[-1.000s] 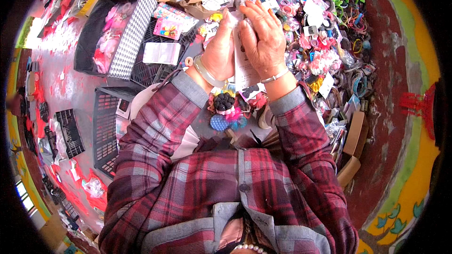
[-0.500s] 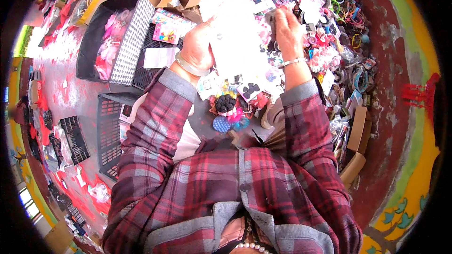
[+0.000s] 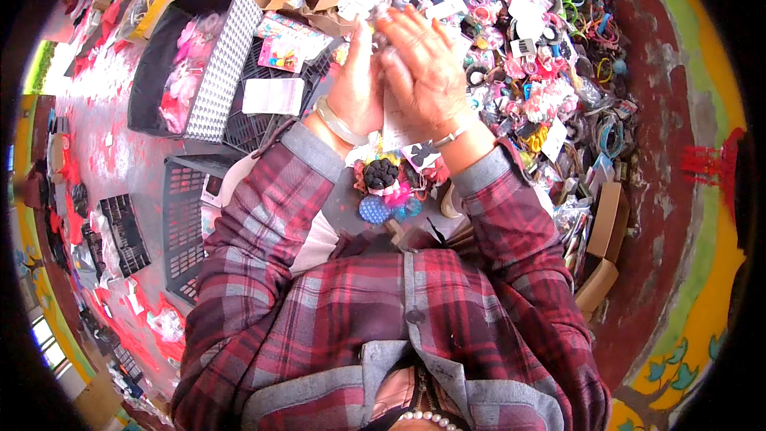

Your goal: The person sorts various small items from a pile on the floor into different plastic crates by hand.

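The left hand point(image 3: 357, 84) and right hand point(image 3: 427, 72) are raised close together, fingers curled toward each other around a white card point(image 3: 396, 124) whose lower edge hangs below the palms. The upper part of the card is hidden between them, so how firmly each hand grips it cannot be told. Just below the wrists lie one black hair tie point(image 3: 381, 173) and one blue dotted disc point(image 3: 373, 209). Right of the right hand, a heap of hair bands point(image 3: 550, 96) blurs beyond counting. Left of the left hand stand two dark crates point(image 3: 271, 100).
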